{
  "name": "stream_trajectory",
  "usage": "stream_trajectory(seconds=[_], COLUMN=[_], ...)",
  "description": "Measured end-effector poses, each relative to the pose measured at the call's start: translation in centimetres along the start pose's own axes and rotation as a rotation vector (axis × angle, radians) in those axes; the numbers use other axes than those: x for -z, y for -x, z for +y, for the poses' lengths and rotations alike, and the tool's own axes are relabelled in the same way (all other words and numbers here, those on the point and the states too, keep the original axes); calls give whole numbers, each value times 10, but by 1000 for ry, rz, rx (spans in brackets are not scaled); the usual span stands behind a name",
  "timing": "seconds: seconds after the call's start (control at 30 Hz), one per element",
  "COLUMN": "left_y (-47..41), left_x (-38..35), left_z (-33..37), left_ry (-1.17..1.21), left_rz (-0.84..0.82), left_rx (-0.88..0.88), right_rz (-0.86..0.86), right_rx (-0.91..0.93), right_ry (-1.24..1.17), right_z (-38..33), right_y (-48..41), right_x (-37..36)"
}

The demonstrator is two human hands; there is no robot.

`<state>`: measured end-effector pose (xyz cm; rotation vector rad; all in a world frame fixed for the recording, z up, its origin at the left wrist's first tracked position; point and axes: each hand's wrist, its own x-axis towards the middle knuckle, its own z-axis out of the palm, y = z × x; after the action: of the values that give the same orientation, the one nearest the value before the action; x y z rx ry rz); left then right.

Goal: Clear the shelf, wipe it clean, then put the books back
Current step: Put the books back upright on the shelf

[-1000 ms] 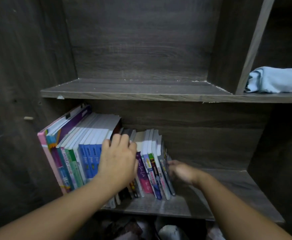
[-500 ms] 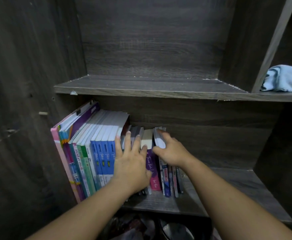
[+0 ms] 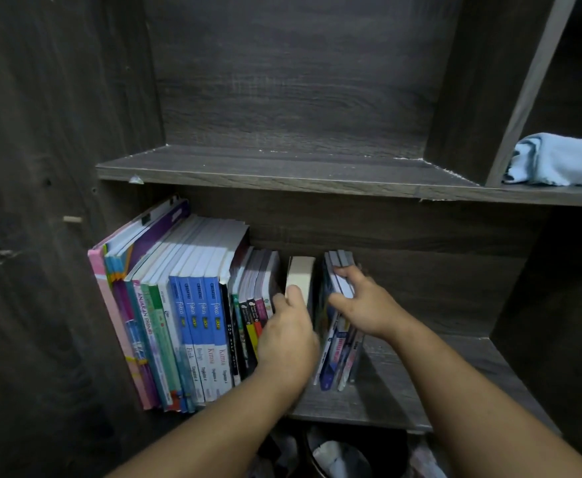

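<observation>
A row of books (image 3: 193,315) stands on the lower shelf (image 3: 403,384) of a dark wooden cabinet, leaning left against the side wall. My left hand (image 3: 288,336) grips a thick cream-edged book (image 3: 300,276) near the middle of the row. My right hand (image 3: 360,303) grips a small bundle of thin books (image 3: 339,339) at the right end and holds it apart from the rest. A gap shows between the cream-edged book and that bundle.
The upper shelf (image 3: 282,174) is bare, with a divider panel (image 3: 496,98) at its right. A folded light blue cloth (image 3: 558,160) lies in the compartment right of the divider. Below the lower shelf sits a dark bin (image 3: 345,457) with crumpled things.
My right hand has pulled the thin books rightward, opening a gap. My left hand has shifted right from the dark books onto the cream-edged book. The view has moved closer.
</observation>
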<state>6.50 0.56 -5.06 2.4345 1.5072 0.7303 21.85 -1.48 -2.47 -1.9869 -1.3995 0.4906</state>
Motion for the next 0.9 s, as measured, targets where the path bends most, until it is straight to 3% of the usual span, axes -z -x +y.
stream_trajectory(seconds=[0.37,0.67,0.77,0.9], left_y=[-59,-17,16,50], left_x=[-8,43,60,70], left_z=[13,0,-7,-17], left_ry=[-49,-197,-231,-276], left_rz=[-92,64,48,-34], left_rx=[134,-49,-97,-102], right_rz=[3,-13,-20,131], right_rx=[-12,-63,-94,-101], right_ry=[-65,-13,24,81], right_z=[1,-1,-11,-29], right_y=[-1,1,0,-3], right_x=[0,2,-9,-29])
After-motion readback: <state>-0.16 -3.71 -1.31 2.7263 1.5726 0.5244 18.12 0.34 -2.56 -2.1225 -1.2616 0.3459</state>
